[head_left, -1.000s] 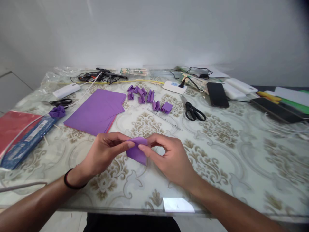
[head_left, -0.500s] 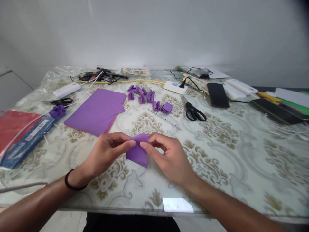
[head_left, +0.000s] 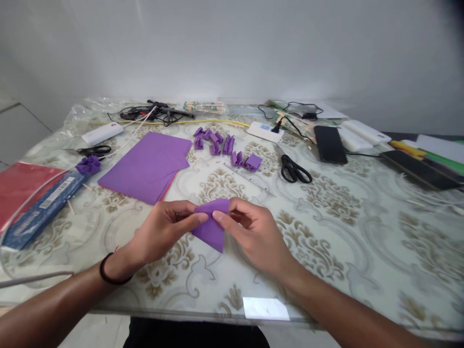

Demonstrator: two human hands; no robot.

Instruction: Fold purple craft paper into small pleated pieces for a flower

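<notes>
Centrally, a small purple paper (head_left: pixel 211 231) is pinched between thumb and fingers of the left hand (head_left: pixel 168 227) and the right hand (head_left: pixel 253 232), above a patterned table (head_left: pixel 366 237), its upper part partly hidden by fingertips (the far-side fingers are hard to make out). Beyond lie folded purple pieces (head_left: pixel 228 144) and a ruler (head_left: pixel 249 179), its markings unreadable; a dark phone (head_left: pixel 422 169) is cut off at right.

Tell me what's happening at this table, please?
A person is holding a small piece of purple paper between the thumb and fingers of the left hand and the right hand. Part of the paper looks folded. Beyond the hands, small folded purple pieces sit in a cluster. A stack of purple sheets and black-handled scissors also lie on the table.
</notes>
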